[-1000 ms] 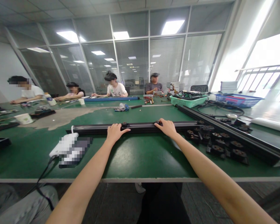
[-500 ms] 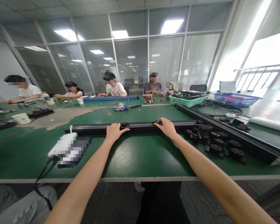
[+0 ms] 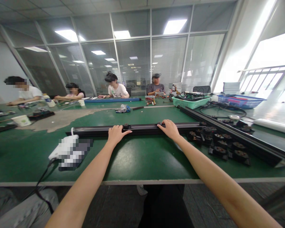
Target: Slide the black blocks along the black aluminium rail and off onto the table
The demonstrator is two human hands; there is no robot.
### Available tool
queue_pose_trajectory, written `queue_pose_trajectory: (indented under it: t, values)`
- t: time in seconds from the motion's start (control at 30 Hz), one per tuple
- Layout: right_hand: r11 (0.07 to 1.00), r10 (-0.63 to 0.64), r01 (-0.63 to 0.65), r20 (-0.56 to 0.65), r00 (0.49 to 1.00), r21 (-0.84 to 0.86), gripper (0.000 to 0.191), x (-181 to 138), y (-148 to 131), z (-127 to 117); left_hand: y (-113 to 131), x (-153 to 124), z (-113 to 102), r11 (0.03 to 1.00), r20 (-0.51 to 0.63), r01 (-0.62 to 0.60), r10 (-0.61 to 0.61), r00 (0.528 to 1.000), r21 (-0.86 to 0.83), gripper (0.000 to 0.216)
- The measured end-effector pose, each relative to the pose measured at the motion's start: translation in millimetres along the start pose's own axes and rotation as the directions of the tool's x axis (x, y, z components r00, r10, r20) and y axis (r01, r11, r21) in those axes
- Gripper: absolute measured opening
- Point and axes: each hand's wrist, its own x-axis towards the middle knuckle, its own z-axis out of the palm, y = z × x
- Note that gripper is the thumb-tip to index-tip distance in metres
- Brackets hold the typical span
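A long black metal rail (image 3: 144,127) lies crosswise on the green table in front of me. My left hand (image 3: 115,134) grips it left of its middle, with fingers curled over the far side and thumb pointing right. Beside that hand a small dark block (image 3: 126,126) sits on the rail. Farther right, my right hand (image 3: 170,129) holds the rail from above, its fingertips at another small dark block (image 3: 159,124). The undersides of both hands and the exact contact of the fingertips are hidden.
Several black parts with brownish tops (image 3: 220,148) lie at the right, beside a second long black rail (image 3: 237,136). A white power strip (image 3: 63,147) with a cable is at the left. Green (image 3: 192,101) and blue baskets (image 3: 242,100) stand farther back. Several people sit across the table.
Both hands and the rail stay where they were. Across the table, people at the left have shifted their heads slightly.
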Motion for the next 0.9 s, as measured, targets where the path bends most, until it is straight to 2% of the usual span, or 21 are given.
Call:
queue_pose_trajectory:
  t: [0.9]
  values:
    - [1.000,-0.015,0.016,-0.071,0.997,0.011,0.029,2.5,3.2,8.6,-0.3,-0.3,0.5,1.000,-0.016,-0.008,0.008,1.000,-0.004,0.077]
